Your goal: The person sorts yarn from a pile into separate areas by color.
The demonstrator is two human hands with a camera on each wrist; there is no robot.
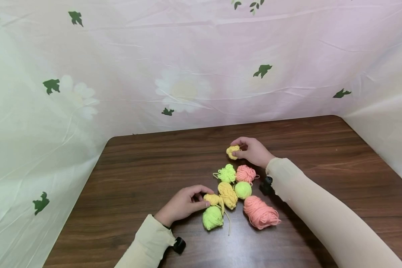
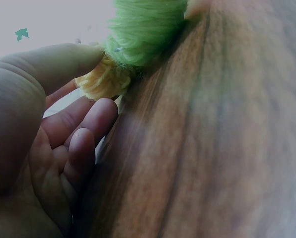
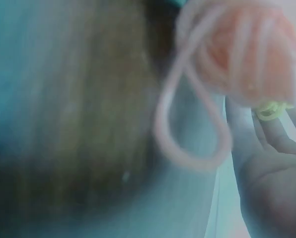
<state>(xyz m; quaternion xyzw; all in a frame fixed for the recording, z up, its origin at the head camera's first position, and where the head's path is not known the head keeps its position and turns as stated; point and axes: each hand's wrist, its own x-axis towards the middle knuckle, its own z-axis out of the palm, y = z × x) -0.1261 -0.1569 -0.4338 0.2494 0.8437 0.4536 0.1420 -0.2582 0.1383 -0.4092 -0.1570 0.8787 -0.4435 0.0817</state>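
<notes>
Right hand (image 1: 253,152) pinches yellow yarn (image 1: 231,150).

Near the middle of a table (image 1: 321,149), with hanging cloth (image 1: 204,48) behind it, seven balls of yarn (image 1: 227,195) lie clustered. At the cluster's left edge, the left hand (image 1: 185,203) is on one ball (image 1: 211,199), just behind the near-left ball (image 1: 212,218). Behind the cluster, toward the far edge, is an eighth ball (image 1: 232,152), with the right hand (image 1: 254,152) at its right.
</notes>
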